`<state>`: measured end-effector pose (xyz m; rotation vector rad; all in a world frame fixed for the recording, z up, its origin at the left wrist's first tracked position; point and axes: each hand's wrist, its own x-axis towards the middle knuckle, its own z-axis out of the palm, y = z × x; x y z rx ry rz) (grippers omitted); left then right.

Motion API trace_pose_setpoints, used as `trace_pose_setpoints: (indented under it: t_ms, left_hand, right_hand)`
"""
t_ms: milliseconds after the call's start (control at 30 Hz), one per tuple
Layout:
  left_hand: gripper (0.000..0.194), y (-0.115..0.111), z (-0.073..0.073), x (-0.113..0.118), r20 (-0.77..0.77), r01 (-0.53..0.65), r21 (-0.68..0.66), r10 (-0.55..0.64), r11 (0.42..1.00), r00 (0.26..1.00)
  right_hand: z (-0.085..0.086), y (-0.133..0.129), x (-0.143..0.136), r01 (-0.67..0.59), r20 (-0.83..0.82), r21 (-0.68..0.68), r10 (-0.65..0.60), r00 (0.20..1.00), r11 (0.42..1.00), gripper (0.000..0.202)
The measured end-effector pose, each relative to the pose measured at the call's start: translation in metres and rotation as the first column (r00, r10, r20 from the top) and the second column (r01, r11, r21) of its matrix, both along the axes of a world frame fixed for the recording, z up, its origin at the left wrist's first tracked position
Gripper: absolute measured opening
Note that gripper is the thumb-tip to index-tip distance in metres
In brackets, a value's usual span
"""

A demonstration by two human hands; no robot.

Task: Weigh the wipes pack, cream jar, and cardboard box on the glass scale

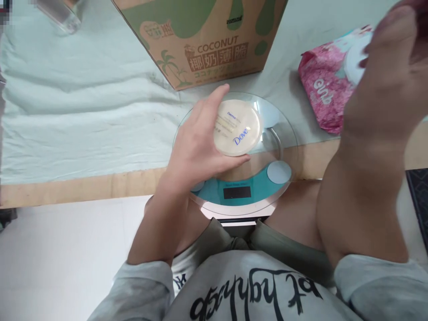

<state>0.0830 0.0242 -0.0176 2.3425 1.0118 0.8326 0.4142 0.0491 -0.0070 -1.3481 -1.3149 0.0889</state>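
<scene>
My left hand (199, 140) is closed around the side of a round, cream-coloured Dove jar (239, 127), its lid facing up with blue lettering. Beneath the jar is a round glass scale (279, 171) with a teal band and a dark display; whether the jar touches the glass, I cannot tell. My right hand (393, 73) is raised close to the camera at the upper right, smeared by motion. Its fingers are partly cut off by the frame edge. Behind that hand lies a pink and white package (329, 84), partly covered from view.
A cardboard coconut box (217, 49) stands just behind the scale. A clear cup-like object (63, 18) lies at the far left. Pale green cloth (83, 111) covers the table up to its wooden front edge (83, 187), which the scale overhangs above my lap.
</scene>
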Motion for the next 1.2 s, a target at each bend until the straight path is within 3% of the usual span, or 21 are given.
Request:
trace_pose_setpoints:
  t_ms: [67,100,167,233,267,333,400,467,533,600,700,767,800,833,900,967,1000,1100,1167,1200]
  left_hand:
    - [0.142,0.008,0.002,-0.005,0.050,0.063,-0.070,-0.059,0.996,0.997]
    - [0.140,0.015,0.001,-0.009,0.095,0.037,-0.086,-0.029,0.996,0.995]
    - [0.117,0.033,-0.006,-0.022,0.228,-0.178,-0.069,0.189,0.982,0.955]
    - [0.096,0.053,-0.020,-0.038,0.381,-0.523,-0.057,0.503,0.850,0.776]
    - [0.091,0.061,-0.028,-0.047,0.366,-0.630,-0.110,0.621,0.769,0.693]
    - [0.086,0.072,-0.044,-0.063,0.283,-0.713,-0.209,0.739,0.670,0.611]
    - [0.081,0.077,-0.053,-0.074,0.205,-0.724,-0.281,0.776,0.630,0.597]
    - [0.077,0.077,-0.052,-0.078,0.186,-0.728,-0.308,0.790,0.612,0.585]
    - [0.077,0.073,-0.041,-0.075,0.228,-0.726,-0.294,0.784,0.621,0.578]
    - [0.081,0.063,-0.019,-0.064,0.287,-0.710,-0.259,0.754,0.654,0.590]
    - [0.076,0.035,0.022,-0.038,0.348,-0.589,-0.207,0.622,0.781,0.701]
    - [0.045,0.015,0.042,-0.019,0.388,-0.324,-0.108,0.340,0.940,0.857]
    - [0.039,0.006,0.046,-0.011,0.361,-0.185,-0.049,0.190,0.981,0.913]
    - [0.041,0.000,0.047,-0.004,0.281,-0.069,-0.013,0.070,0.998,0.957]
    - [0.070,-0.008,0.039,0.006,0.088,0.062,-0.029,-0.059,0.998,0.994]
    - [0.100,-0.009,0.024,0.012,-0.029,0.081,-0.070,-0.083,0.994,0.996]
    - [0.106,-0.007,0.018,0.012,-0.030,0.081,-0.060,-0.083,0.995,0.996]
    - [0.091,0.007,0.007,0.000,0.090,-0.031,-0.004,0.031,1.000,0.995]
    - [0.079,0.023,0.005,-0.025,0.176,-0.156,0.030,0.149,0.987,0.973]
    - [0.086,0.033,0.004,-0.041,0.254,-0.218,0.108,0.185,0.970,0.949]
  right_hand:
    - [0.006,-0.002,-0.038,-0.095,-0.052,-0.017,0.094,0.994,0.995,0.049]
    - [0.005,-0.002,-0.050,-0.123,-0.070,-0.074,0.118,0.991,0.990,0.049]
    - [-0.004,0.000,-0.061,-0.149,-0.096,-0.269,0.127,0.987,0.951,0.057]
    - [-0.014,0.002,-0.060,-0.131,-0.129,-0.461,0.080,0.988,0.878,0.063]
    - [-0.019,0.003,-0.058,-0.125,-0.140,-0.542,0.057,0.989,0.831,0.063]
    - [-0.024,0.004,-0.056,-0.117,-0.147,-0.654,0.026,0.989,0.747,0.061]
    - [-0.022,0.003,-0.059,-0.111,-0.144,-0.708,0.012,0.989,0.697,0.058]
    - [-0.017,0.001,-0.065,-0.103,-0.140,-0.728,0.000,0.990,0.678,0.058]
    - [-0.012,0.000,-0.070,-0.093,-0.136,-0.737,-0.013,0.991,0.669,0.059]
    - [-0.008,-0.001,-0.074,-0.083,-0.131,-0.744,-0.023,0.991,0.663,0.060]
    - [-0.003,-0.003,-0.076,-0.067,-0.119,-0.754,-0.036,0.992,0.654,0.061]
    - [-0.001,-0.004,-0.078,-0.053,-0.105,-0.753,-0.041,0.994,0.655,0.063]
    - [0.000,-0.004,-0.078,-0.047,-0.098,-0.752,-0.041,0.994,0.657,0.063]
    - [0.001,-0.005,-0.078,-0.042,-0.091,-0.750,-0.040,0.995,0.660,0.063]
    - [0.002,-0.006,-0.079,-0.037,-0.079,-0.750,-0.034,0.996,0.660,0.063]
    - [0.002,-0.006,-0.078,-0.034,-0.068,-0.753,-0.026,0.997,0.657,0.063]
    - [0.002,-0.006,-0.078,-0.034,-0.063,-0.756,-0.021,0.998,0.654,0.063]
    - [0.001,-0.005,-0.076,-0.030,-0.052,-0.754,-0.014,0.999,0.656,0.062]
    - [0.000,-0.005,-0.075,-0.030,-0.049,-0.748,-0.010,0.999,0.663,0.063]
    - [0.000,-0.005,-0.073,-0.032,-0.049,-0.744,-0.007,0.999,0.668,0.064]
